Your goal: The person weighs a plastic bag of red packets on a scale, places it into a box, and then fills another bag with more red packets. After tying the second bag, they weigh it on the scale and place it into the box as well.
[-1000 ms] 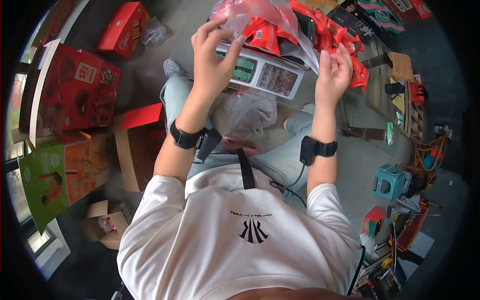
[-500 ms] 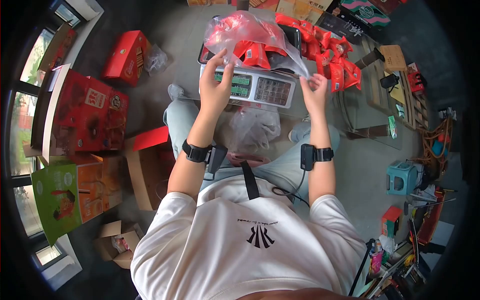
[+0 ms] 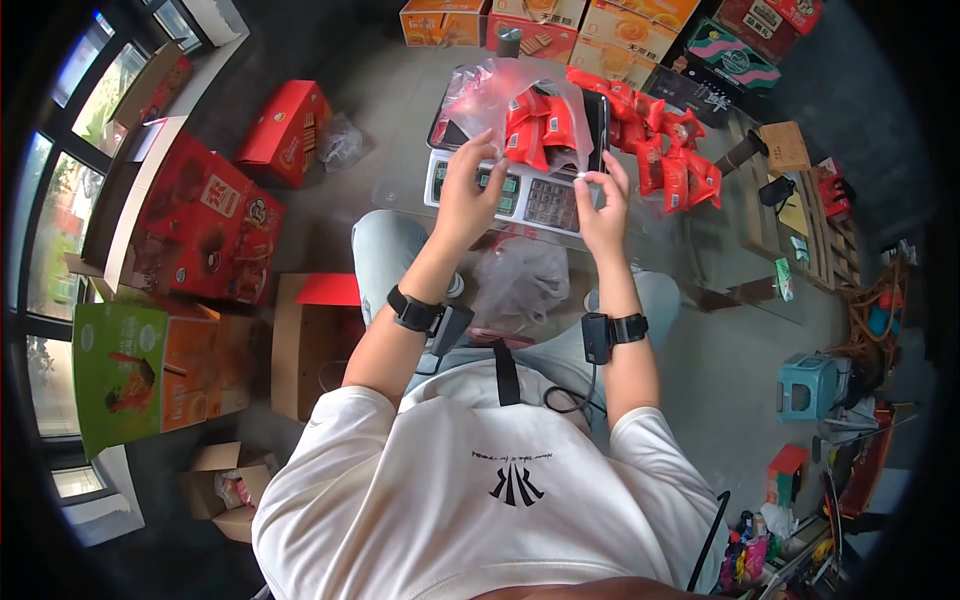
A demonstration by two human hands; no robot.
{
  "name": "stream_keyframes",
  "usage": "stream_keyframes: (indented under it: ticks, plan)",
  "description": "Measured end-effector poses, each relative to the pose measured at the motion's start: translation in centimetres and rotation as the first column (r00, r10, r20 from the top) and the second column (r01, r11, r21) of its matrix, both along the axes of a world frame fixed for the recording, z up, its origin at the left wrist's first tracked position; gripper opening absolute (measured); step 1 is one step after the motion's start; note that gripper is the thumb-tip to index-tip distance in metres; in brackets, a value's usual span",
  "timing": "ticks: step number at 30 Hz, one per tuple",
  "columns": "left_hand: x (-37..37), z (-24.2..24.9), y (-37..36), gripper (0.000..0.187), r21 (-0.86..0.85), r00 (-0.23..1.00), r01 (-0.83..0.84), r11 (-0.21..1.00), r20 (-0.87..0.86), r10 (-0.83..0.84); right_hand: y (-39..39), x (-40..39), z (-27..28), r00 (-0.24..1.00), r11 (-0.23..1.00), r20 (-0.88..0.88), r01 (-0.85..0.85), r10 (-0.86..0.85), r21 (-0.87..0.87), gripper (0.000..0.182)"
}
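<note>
My left hand and my right hand are both up at the mouth of the clear thin plastic bag, which stands on the pan of the grey electronic scale with green display and keypad in front of my knees. The left fingers are pinched on the near edge of the film, and the right thumb and forefinger are closed on the other edge, so I hold the opening between both hands. Inside the bag are the red wrapped snack packets, piled on the pan. I judge this is the weighing and closing step; the next move needs me to gather the loose film together without pressing down on the pan. Under the scale, between my legs, lies a crumpled empty plastic bag. Just right of the scale a loose heap of the same red packets lies close to my right hand. Farther left stand red cardboard cartons, and beyond the scale orange boxes.
</note>
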State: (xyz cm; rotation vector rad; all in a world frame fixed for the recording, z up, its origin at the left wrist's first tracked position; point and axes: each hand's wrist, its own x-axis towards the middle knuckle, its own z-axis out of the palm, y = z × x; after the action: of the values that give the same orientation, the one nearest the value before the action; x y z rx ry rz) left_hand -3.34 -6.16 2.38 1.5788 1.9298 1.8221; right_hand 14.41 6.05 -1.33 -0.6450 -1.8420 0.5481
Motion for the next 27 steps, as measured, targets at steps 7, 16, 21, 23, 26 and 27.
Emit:
stream_keyframes:
  ticks: [7,16,21,23,26,27]
  plan:
    - [0.4,0.2,2.1,0.015,0.098,0.970,0.140,0.985,-0.213,-0.117,-0.9,-3.0,2.1,0.977,0.976,-0.031,-0.214,0.213,-0.035,0.014]
    - [0.6,0.0,3.6,0.014,0.127,0.919,0.195,0.972,0.323,-0.227,-1.4,-6.4,1.8,0.886,0.808,-0.462,-0.305,0.046,-0.504,0.019]
    - [1.3,-2.2,3.9,0.017,-0.007,0.851,0.302,0.953,0.452,-0.266,-2.4,-7.8,0.4,0.937,0.872,-0.348,-0.187,0.020,-0.452,0.025]
    - [1.6,-2.0,4.0,0.020,0.119,0.670,0.353,0.928,0.660,-0.339,-2.4,-8.1,-0.8,0.928,0.822,-0.371,-0.229,0.023,-0.522,0.023]
    - [1.6,-2.2,4.5,0.022,0.107,0.623,0.340,0.934,0.719,-0.309,-2.2,-8.6,-1.1,0.869,0.711,-0.492,-0.380,0.054,-0.592,0.014]
    - [1.4,-2.9,4.8,0.024,0.071,0.646,0.340,0.938,0.707,-0.288,-2.2,-8.4,-0.7,0.870,0.691,-0.486,-0.402,0.083,-0.601,0.014]
